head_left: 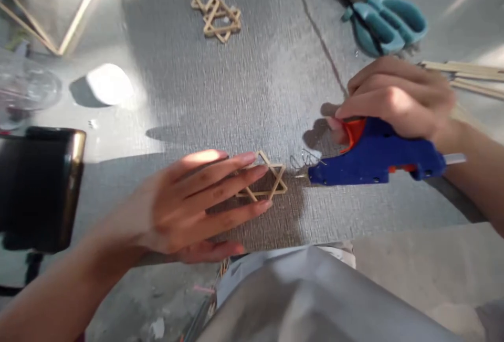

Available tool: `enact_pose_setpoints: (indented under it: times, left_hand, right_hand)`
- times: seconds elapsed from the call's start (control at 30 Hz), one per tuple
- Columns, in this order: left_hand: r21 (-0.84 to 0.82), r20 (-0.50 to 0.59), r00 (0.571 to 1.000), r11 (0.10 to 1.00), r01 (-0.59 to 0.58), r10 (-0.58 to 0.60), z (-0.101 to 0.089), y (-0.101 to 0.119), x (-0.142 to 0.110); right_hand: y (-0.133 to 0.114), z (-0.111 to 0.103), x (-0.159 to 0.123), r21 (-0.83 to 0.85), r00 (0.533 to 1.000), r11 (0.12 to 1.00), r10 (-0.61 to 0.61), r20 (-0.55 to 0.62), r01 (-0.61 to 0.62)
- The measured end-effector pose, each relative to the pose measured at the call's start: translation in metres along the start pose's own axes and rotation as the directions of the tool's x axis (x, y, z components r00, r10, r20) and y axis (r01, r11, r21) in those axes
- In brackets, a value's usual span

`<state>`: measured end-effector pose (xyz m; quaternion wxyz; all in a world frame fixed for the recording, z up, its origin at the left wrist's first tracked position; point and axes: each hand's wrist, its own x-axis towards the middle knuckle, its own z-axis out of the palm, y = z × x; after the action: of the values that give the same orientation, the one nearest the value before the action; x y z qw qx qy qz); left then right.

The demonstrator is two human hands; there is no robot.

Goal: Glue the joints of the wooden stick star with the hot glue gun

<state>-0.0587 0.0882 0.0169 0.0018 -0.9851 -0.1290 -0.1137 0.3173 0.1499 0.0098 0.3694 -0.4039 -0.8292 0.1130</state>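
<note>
Joined stars (213, 14) assembled. Left hand (189, 208), grip splayed, over formed star (277, 181). Right hand's (405, 95) grip closed round glue gun (374, 156), nozzle (302, 175) near star. Sticks (472, 70) unassembled.

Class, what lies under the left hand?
A wooden star, partly showing between and beyond the fingers. The left hand covers the rest of the star, and whatever else is beneath cannot be seen.

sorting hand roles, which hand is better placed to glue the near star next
Likely the right hand: it holds the glue gun, nozzle near the wooden star; the left hand partly covers it.
</note>
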Motion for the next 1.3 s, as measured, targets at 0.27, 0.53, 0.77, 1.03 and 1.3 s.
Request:
enact_pose_setpoints:
  times: [0.27,0.53,0.77,1.03,1.3]
  left_hand:
    - [-0.1,0.013,0.998,0.993,0.064,-0.063,0.003,-0.003,-0.001]
    - [-0.412,0.178,0.932,0.837,0.362,-0.315,0.002,-0.004,0.009]
    - [-0.134,-0.026,0.999,0.99,0.039,-0.042,0.002,-0.004,0.007]
    - [-0.115,-0.024,1.0,0.993,-0.01,0.007,0.002,-0.004,0.007]
    - [-0.099,-0.027,1.0,0.995,0.01,-0.013,0.002,-0.004,0.009]
  right_hand:
    - [0.003,0.0,-0.004,-0.16,0.962,0.953,-0.235,0.141,0.257]
    - [-0.001,-0.002,0.0,-0.184,0.966,0.964,-0.152,0.21,0.191]
    - [-0.001,-0.002,0.002,-0.134,0.954,0.962,-0.204,0.219,0.236]
    - [0.003,0.0,0.003,-0.164,0.932,0.926,-0.308,0.189,0.34]
    - [-0.006,0.0,0.006,-0.161,0.937,0.93,-0.302,0.178,0.33]
